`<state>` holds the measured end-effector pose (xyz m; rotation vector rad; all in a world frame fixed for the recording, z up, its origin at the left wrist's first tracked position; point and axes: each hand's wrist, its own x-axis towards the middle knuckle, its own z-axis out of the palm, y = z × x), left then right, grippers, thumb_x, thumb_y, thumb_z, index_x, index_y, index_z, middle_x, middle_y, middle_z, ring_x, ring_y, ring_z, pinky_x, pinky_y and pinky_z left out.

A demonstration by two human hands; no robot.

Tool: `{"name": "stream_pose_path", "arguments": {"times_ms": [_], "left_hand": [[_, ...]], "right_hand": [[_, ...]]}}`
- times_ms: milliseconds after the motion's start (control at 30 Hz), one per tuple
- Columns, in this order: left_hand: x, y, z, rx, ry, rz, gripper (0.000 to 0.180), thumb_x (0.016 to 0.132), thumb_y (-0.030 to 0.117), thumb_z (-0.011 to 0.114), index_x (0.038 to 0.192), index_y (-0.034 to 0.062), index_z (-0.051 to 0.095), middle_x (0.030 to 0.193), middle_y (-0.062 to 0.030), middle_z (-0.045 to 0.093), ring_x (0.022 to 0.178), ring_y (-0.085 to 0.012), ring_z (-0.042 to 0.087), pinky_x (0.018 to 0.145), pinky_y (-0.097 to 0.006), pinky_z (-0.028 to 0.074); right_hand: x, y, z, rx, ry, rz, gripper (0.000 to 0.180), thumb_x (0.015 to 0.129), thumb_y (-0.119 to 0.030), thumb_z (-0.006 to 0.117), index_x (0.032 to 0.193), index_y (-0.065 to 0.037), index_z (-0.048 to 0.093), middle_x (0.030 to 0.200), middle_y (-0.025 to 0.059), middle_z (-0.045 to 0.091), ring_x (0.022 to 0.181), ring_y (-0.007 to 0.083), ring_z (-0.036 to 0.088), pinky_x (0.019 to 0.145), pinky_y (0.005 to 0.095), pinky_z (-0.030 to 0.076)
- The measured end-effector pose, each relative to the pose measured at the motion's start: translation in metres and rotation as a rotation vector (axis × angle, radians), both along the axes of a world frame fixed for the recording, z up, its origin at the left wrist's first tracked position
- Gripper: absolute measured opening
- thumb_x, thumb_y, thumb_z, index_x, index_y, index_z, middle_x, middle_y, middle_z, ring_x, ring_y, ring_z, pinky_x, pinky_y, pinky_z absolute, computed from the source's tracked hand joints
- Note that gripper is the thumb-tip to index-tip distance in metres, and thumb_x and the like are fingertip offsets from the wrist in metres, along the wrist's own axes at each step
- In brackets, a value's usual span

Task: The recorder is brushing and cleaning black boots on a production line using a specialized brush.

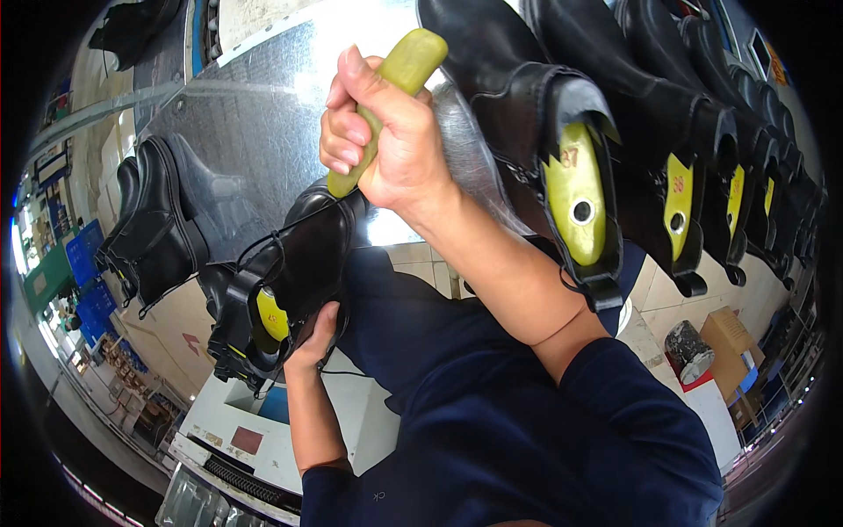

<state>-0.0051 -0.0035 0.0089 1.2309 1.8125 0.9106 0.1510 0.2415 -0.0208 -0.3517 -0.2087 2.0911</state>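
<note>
My right hand (386, 132) is raised over the metal tabletop, its fingers wrapped round a smooth yellow-green bar (414, 61) with rounded ends. The bar slants, its upper end leaning right. Lower and to the left, my left hand (318, 341) grips a black lace-up boot (307, 250) near its heel; the thumb shows, and the other fingers are mostly hidden behind the boot. Inside the boot's opening sits a yellow shoe last (272, 314). The bar's lower end overlaps the boot's toe in view; whether they touch I cannot tell.
A row of black boots (575, 97) with yellow lasts (580, 193) lines the right side, one close to my right forearm. More black boots (158, 224) stand at the left on the shiny metal tabletop (246, 114). A white machine (351, 422) is below my left arm.
</note>
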Motion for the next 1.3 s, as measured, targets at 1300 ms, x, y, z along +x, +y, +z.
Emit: {"name": "stream_pose_path", "arguments": {"times_ms": [1300], "left_hand": [[0.051,0.041,0.009,0.295,0.031,0.456,0.048,0.083,-0.007,0.079,0.128,-0.0063,0.061,0.125,-0.0136,0.067,0.109,-0.0204,0.066,0.099,-0.035,0.051]], "right_hand": [[0.02,-0.044,0.019,0.368,-0.255,-0.06,0.029,0.103,-0.022,0.056,0.082,-0.003,0.058,0.055,0.0021,0.045,0.047,0.0128,0.042,0.046,0.0286,0.037]]}}
